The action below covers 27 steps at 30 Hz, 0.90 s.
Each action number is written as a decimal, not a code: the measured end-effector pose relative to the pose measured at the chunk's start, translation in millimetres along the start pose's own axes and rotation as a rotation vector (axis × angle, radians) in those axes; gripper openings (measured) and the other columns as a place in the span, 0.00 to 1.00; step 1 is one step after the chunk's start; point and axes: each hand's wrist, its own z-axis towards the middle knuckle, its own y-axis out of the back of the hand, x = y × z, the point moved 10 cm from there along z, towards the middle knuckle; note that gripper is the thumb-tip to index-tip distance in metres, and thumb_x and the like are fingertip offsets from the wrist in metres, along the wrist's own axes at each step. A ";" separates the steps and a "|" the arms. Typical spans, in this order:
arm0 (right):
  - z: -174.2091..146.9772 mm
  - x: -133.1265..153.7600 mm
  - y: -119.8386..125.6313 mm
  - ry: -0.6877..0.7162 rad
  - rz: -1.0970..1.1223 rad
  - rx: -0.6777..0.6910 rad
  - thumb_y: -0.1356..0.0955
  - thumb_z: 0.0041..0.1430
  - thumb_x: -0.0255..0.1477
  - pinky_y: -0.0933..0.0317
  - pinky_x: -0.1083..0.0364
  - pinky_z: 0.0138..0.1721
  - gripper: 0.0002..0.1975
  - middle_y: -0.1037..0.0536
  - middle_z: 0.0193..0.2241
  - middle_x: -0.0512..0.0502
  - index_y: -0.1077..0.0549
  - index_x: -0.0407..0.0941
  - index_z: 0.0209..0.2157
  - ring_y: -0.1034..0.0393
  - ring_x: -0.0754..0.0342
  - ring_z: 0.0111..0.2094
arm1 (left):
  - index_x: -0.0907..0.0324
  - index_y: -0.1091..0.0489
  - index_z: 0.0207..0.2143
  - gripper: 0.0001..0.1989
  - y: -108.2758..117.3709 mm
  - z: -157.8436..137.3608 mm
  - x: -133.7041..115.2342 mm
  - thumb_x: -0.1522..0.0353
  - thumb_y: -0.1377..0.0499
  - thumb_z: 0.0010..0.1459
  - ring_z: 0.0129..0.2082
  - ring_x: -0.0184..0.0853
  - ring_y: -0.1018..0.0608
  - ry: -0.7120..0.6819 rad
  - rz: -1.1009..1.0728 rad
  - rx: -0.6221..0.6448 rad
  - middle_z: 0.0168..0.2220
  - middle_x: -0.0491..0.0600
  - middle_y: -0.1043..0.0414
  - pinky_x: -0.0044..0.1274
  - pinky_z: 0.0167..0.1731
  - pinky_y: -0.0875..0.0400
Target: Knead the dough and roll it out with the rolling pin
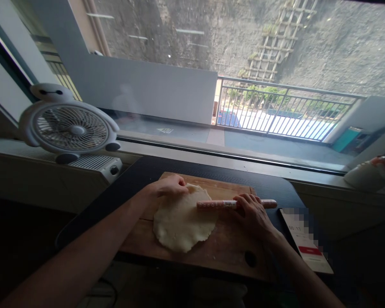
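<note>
A flat, uneven sheet of pale dough (pixel 182 222) lies on the wooden cutting board (pixel 227 252). My left hand (pixel 171 185) is at the dough's far edge, its fingers closed on the rim. In my right hand (pixel 252 212) is a rolling pin (pixel 216 205), gripped near its middle with the fingers wrapped over it. The pin's left end reaches over the right part of the dough; its right end sticks out past my hand. Whether the pin presses on the dough I cannot tell.
The board rests on a dark table (pixel 109 199). A phone (pixel 304 239) showing a timer lies at the table's right. A white fan (pixel 77 128) stands at the left by the window. Near the right sill is a pale rounded object (pixel 368 175).
</note>
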 end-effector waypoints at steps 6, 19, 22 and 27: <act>4.5 -4.4 -3.5 -0.002 -0.020 0.023 0.33 0.57 0.37 0.45 0.49 0.47 0.13 0.28 0.40 0.46 0.31 0.49 0.44 0.35 0.49 0.42 | 0.60 0.28 0.31 0.15 10.2 -0.1 5.8 0.59 0.43 0.44 0.30 0.34 0.26 -0.070 -0.051 -0.120 0.30 0.46 0.27 0.20 0.26 0.36; 6.0 41.1 -11.5 -0.028 0.092 0.168 0.35 0.60 0.39 0.42 0.53 0.40 0.10 0.29 0.38 0.48 0.29 0.49 0.38 0.36 0.51 0.39 | 0.58 0.33 0.46 0.15 -25.0 -47.3 -64.1 0.65 0.53 0.61 0.52 0.36 0.32 -0.332 0.287 -0.494 0.49 0.51 0.31 0.29 0.55 0.43; 7.2 27.5 -11.3 -0.056 0.081 0.157 0.38 0.63 0.38 0.43 0.53 0.42 0.10 0.29 0.38 0.48 0.28 0.49 0.36 0.36 0.52 0.40 | 0.60 0.35 0.51 0.18 -51.2 -43.7 -81.0 0.65 0.53 0.61 0.58 0.39 0.38 -0.379 0.343 -0.456 0.56 0.53 0.35 0.35 0.60 0.51; 27.8 1.0 -12.8 -0.175 -0.114 0.064 0.44 0.67 0.35 0.46 0.49 0.48 0.16 0.28 0.41 0.45 0.27 0.48 0.37 0.36 0.50 0.43 | 0.62 0.35 0.51 0.20 -34.5 10.8 -75.6 0.63 0.57 0.64 0.60 0.44 0.40 -0.278 0.387 -0.482 0.57 0.57 0.37 0.44 0.58 0.52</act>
